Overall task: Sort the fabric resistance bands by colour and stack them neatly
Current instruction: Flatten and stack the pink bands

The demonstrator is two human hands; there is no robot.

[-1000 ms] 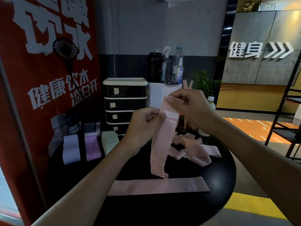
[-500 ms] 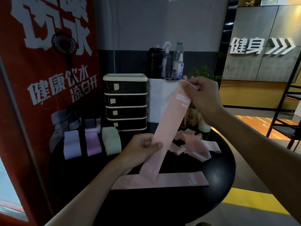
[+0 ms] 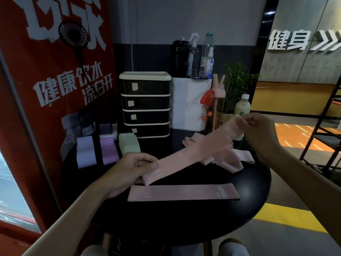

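Note:
A pink band [image 3: 191,156] is stretched slanting above the round black table [image 3: 184,218]. My left hand [image 3: 132,169] pinches its lower end, and my right hand [image 3: 258,130] pinches its raised upper end. Below it, another pink band [image 3: 184,193] lies flat on the table. A loose heap of pink bands [image 3: 230,159] sits behind, partly hidden by the held one. At the far left stand three stacks: lavender [image 3: 85,152], purple [image 3: 109,150] and pale green [image 3: 128,144].
A black drawer unit [image 3: 144,104] and a white box [image 3: 190,104] topped with bottles stand at the table's back. A pink bottle [image 3: 217,100], a pale green bottle [image 3: 242,108] and a plant are at back right. A red banner rises at left; a black rack stands right.
Both hands have lowered. My right hand came down and to the right, my left hand moved toward the flat band, so the held pink band now lies flatter.

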